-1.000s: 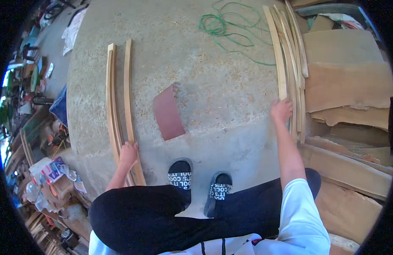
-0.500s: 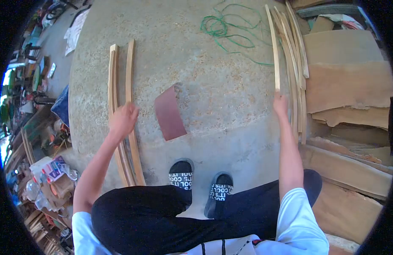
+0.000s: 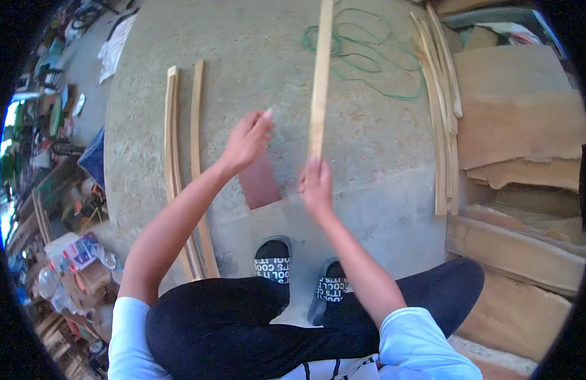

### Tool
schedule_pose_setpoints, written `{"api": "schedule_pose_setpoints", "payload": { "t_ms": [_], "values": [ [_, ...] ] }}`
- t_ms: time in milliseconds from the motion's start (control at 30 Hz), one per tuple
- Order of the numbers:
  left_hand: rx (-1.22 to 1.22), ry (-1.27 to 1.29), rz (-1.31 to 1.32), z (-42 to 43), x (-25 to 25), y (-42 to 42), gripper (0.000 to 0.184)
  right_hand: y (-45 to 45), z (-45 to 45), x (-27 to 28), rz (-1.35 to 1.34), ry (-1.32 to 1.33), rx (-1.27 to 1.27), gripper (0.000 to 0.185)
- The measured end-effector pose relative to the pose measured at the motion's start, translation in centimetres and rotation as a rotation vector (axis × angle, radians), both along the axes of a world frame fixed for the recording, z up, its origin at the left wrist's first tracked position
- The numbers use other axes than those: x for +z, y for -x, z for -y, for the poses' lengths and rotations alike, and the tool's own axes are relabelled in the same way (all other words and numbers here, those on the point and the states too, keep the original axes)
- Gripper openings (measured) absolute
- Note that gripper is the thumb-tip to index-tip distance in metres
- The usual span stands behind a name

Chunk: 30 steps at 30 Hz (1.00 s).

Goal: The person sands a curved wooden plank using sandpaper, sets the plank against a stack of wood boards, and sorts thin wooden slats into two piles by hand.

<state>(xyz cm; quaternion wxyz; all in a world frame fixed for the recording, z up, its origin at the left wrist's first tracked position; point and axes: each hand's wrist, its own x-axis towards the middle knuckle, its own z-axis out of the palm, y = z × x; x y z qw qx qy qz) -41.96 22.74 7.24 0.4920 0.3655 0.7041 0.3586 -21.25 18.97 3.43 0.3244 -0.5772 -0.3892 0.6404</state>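
My right hand (image 3: 317, 190) is closed around the lower end of a long pale wooden strip (image 3: 321, 82), which points away from me and runs out of the top of the view. To its left, my left hand (image 3: 247, 140) hangs over a reddish-brown sheet that looks like sandpaper (image 3: 261, 183), hiding its upper part. The fingers of that hand are half curled, with the thumb apart, and nothing shows in them. The strip and my left hand do not touch.
Several wooden strips (image 3: 196, 126) lie on the concrete floor at left, and more strips (image 3: 441, 126) at right beside stacked boards (image 3: 514, 126). Green cord (image 3: 362, 63) lies loosely beyond the held strip. Clutter with plastic bottles (image 3: 49, 278) fills the far left.
My right hand has carried the wooden strip leftward from the right-hand strips to the middle. My left hand has moved right and away from me, from the left strips to above the sheet.
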Motion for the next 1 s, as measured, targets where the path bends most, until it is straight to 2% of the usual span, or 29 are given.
{"api": "schedule_pose_setpoints", "payload": {
  "t_ms": [33,67,133,200,267,300,333,367,433,467,533,567,600,700,733,767,800,867,900,967,1000],
  "values": [
    [0.082,-0.059,0.164,-0.3,0.0,0.1,0.055,1.3,1.7,0.0,-0.004,0.032,0.029,0.042],
    [0.097,-0.050,0.161,-0.3,0.0,0.1,0.055,2.9,3.2,-0.1,-0.017,0.035,0.054,0.043],
    [0.273,-0.024,0.321,-0.6,1.3,0.1,0.064,5.5,5.9,0.1,-0.050,0.010,0.111,0.042],
    [0.260,-0.019,0.315,-0.2,1.4,1.1,0.061,7.7,7.7,0.4,-0.059,-0.083,0.185,0.042],
    [0.445,0.168,0.316,0.0,1.3,2.3,0.062,8.9,9.1,0.6,-0.074,-0.043,0.259,0.042],
    [0.411,0.204,0.139,0.7,-0.9,3.8,0.061,9.4,9.7,1.1,-0.075,-0.010,0.315,0.042],
    [0.371,0.132,-0.151,2.0,-4.0,5.0,0.063,9.8,10.1,1.7,-0.139,0.150,0.346,0.045],
    [0.321,0.062,-0.438,3.0,-6.0,6.0,0.065,9.8,10.4,1.5,-0.142,0.154,0.358,0.045],
    [0.304,0.136,-0.563,5.6,-4.0,6.5,0.062,9.8,10.3,1.2,0.076,-0.183,0.636,0.044],
    [0.301,0.169,-0.636,7.2,-3.6,6.9,0.060,8.9,9.8,1.7,0.008,-0.117,0.651,0.040],
    [0.269,0.322,-0.707,10.7,-3.5,8.2,0.059,5.9,7.5,0.9,0.109,-0.341,0.634,0.037],
    [0.291,0.410,-0.701,12.6,-3.5,8.4,0.058,3.6,5.4,0.7,0.157,-0.297,0.630,0.031],
    [0.310,0.497,-0.695,14.7,-3.8,8.4,0.058,0.9,3.2,-0.1,0.257,-0.403,0.581,0.031],
    [0.272,0.491,-0.833,20.8,-6.0,7.0,0.052,-10.7,-5.3,-3.5,0.671,-0.696,0.348,0.018],
    [0.283,0.460,-0.874,21.9,-6.0,6.1,0.047,-16.0,-8.1,-6.0,0.888,-0.757,0.247,0.018],
    [0.297,0.430,-0.914,22.7,-6.1,5.5,0.043,-20.6,-10.4,-6.1,1.103,-0.880,0.231,0.024],
    [0.296,0.435,-0.907,23.4,-6.4,5.0,0.043,-25.2,-12.1,-6.9,1.310,-0.814,0.111,0.037],
    [0.268,0.414,-0.976,23.8,-7.4,4.4,0.037,-35.5,-13.7,-10.1,1.849,-0.587,0.123,0.052],
    [0.231,0.393,-1.041,23.6,-7.4,4.2,0.038,-36.1,-13.2,-9.1,1.864,-0.584,0.116,0.052],
    [0.215,0.432,-1.036,23.2,-7.4,4.3,0.043,-38.0,-12.3,-6.8,1.919,-0.343,0.151,0.060],
    [0.173,0.445,-1.078,23.3,-7.5,4.5,0.053,-37.4,-11.8,-5.6,1.928,-0.430,0.207,0.064]
  ]
}}
